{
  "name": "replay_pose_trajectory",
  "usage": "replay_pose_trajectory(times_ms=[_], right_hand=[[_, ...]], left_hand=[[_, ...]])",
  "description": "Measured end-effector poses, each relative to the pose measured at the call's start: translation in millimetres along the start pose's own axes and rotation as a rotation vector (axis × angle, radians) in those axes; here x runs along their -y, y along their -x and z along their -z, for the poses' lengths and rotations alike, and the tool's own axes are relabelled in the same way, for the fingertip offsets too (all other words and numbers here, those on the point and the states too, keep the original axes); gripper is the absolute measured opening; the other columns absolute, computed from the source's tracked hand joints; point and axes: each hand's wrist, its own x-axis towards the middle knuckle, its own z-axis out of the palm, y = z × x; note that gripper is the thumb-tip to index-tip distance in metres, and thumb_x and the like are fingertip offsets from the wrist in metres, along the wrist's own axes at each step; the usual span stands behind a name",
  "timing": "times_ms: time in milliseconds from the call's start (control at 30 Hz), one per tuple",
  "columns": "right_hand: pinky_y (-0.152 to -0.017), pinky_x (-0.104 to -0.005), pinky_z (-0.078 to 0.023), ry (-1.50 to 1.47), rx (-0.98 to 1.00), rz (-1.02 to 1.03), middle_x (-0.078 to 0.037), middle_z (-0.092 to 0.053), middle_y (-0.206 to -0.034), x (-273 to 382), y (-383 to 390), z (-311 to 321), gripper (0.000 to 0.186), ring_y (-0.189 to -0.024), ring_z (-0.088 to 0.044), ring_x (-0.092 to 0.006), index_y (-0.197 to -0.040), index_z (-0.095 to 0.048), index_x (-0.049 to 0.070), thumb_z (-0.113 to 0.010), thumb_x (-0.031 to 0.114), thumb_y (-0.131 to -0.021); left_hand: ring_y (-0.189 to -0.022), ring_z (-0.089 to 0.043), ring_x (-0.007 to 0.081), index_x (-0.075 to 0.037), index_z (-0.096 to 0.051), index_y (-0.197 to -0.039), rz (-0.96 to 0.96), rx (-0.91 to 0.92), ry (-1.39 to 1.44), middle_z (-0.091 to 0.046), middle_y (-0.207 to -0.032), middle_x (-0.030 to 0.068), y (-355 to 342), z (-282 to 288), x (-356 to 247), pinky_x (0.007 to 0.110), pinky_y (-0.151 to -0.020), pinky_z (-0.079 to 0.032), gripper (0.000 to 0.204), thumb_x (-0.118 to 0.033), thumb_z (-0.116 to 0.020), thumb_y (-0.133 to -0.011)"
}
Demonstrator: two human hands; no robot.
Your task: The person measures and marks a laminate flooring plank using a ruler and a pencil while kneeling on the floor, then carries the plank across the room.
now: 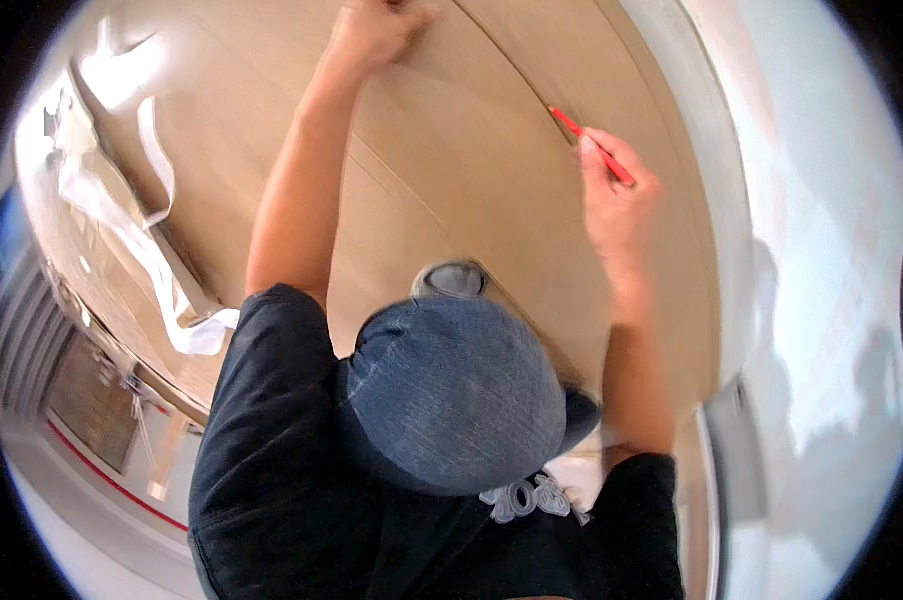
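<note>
A wide light-brown board (442,160) fills the upper middle, with long dark lines running across it. My right hand (622,200) grips a slim red pencil (594,148) between thumb and fingers, its upper end close to one dark line. At the upper edge of the picture, my left hand (377,35) rests at the board with its fingers curled. Its fingertips are partly cut off, and what they hold, if anything, does not show. Below, my bent knee (452,390) in blue-grey cloth and the toe of a shoe (454,280) cover part of the board.
Crumpled white strips (142,245) lie along the board's left side. Past it, at lower left, are a narrow wooden piece (167,455) and a red line (112,475) on the floor. A pale wall (822,250) with shadows stands along the right.
</note>
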Motion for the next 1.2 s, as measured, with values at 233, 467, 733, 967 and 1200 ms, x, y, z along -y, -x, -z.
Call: replay_pose_trajectory(times_ms=[233,467,733,967,1200], right_hand=[[-0.080,-0.0271,-0.053,0.346,0.016,-0.369,-0.005,-0.074,-0.091,-111,158,195,0.024,-0.085,-0.066,-0.0105,-0.111,-0.075,0.002,-0.068,0.022,-0.100],[-0.080,-0.0273,-0.051,-0.079,-0.506,-0.351,-0.002,-0.069,-0.092,-155,235,253,0.024,-0.087,-0.063,-0.0116,-0.110,-0.072,0.000,-0.066,0.021,-0.102],[-0.072,-0.0395,-0.050,-1.173,-0.860,-0.158,-0.003,-0.061,-0.078,-265,218,175,0.016,-0.071,-0.055,-0.0157,-0.092,-0.062,0.007,-0.060,0.019,-0.103],[-0.080,-0.0445,-0.058,-1.054,-0.845,-0.196,-0.002,-0.057,-0.075,-263,215,180,0.014,-0.066,-0.053,-0.0140,-0.096,-0.064,0.003,-0.060,0.015,-0.102],[-0.077,-0.0332,-0.059,-0.930,-0.717,-0.206,-0.002,-0.061,-0.080,-264,214,179,0.015,-0.069,-0.056,-0.0109,-0.104,-0.068,0.001,-0.064,0.016,-0.102]], left_hand=[[-0.112,-0.068,0.0218,-0.005,-0.065,-0.137,-0.167,-0.016,-0.006,-0.071,-0.127,0.0138,-12,-6,6,0.034,-0.096,-0.054,0.063,-0.040,-0.080,-0.087],[-0.122,-0.062,0.0219,-0.005,-0.065,-0.138,-0.189,0.041,0.140,-0.068,-0.133,0.0113,-52,-1,47,0.035,-0.107,-0.046,0.062,-0.037,-0.083,-0.088],[-0.132,-0.055,0.0213,-0.010,-0.049,-0.152,-0.103,0.161,0.113,-0.058,-0.146,0.0129,-67,2,35,0.037,-0.111,-0.042,0.074,-0.038,-0.079,-0.091],[-0.138,-0.048,0.0345,-0.017,-0.055,-0.145,-1.152,0.164,-0.561,-0.052,-0.149,0.0126,183,-186,-60,0.051,-0.114,-0.040,0.059,-0.039,-0.071,-0.093],[-0.154,-0.027,0.0285,-0.019,-0.043,-0.155,-1.660,0.720,-1.016,-0.032,-0.166,0.0068,344,-301,-54,0.056,-0.123,-0.026,0.079,-0.051,-0.070,-0.088]])
